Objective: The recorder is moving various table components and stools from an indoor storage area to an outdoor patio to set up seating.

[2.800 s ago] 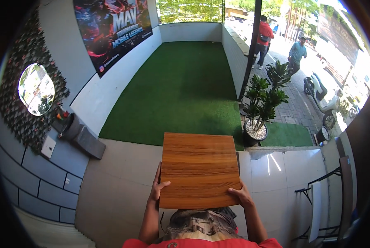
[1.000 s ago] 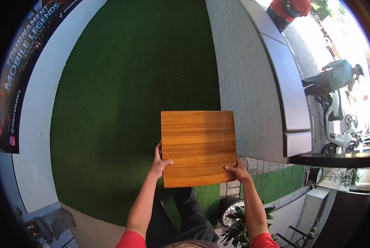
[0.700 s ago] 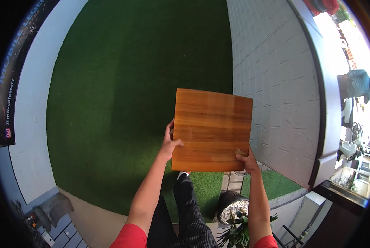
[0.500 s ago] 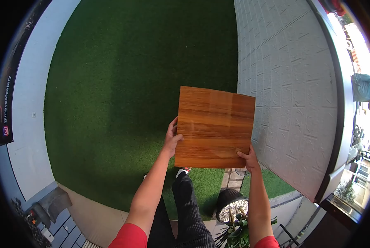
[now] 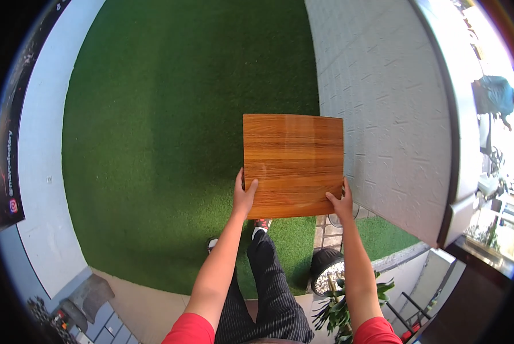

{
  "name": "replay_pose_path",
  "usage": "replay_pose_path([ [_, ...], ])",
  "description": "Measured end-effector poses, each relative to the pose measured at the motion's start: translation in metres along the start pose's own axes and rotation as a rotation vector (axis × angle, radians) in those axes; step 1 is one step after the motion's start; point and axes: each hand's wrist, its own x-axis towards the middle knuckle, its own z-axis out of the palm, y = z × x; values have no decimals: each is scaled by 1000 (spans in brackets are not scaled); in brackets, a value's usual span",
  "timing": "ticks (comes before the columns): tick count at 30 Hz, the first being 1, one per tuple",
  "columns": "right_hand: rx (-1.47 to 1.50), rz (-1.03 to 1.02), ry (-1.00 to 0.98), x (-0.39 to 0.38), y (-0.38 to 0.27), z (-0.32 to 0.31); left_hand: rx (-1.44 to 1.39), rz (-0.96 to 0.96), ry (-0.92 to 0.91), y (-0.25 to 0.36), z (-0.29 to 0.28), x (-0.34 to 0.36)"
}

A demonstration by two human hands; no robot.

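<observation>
A square wooden tabletop board with an orange-brown striped grain and a glossy face is held out in front of me, above the green turf. My left hand grips its left edge low down, thumb on the face and fingers behind. On the lower right, my right hand clasps the other edge the same way, thumb pressed on the surface. Whatever lies under the board is hidden, apart from a curved clear rim showing just beside my right hand.
Green artificial turf stretches ahead between a white wall on the left and a white brick-patterned wall on the right. A black pot with white pebbles and a leafy plant stands near my right forearm. A person is beyond the right wall.
My view has shifted and turned slightly as I step. The board, still in both hands, sits a little higher and further left in the picture and looks more level.
</observation>
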Motion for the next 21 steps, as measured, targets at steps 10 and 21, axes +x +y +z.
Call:
replay_pose_path([
  [10, -259, 195, -348, -302, 6, 75, 376, -609, -410, -39, -179, -216],
  [21, 267, 716, 353, -667, 85, 94, 961, -763, -579, 20, -324, -282],
])
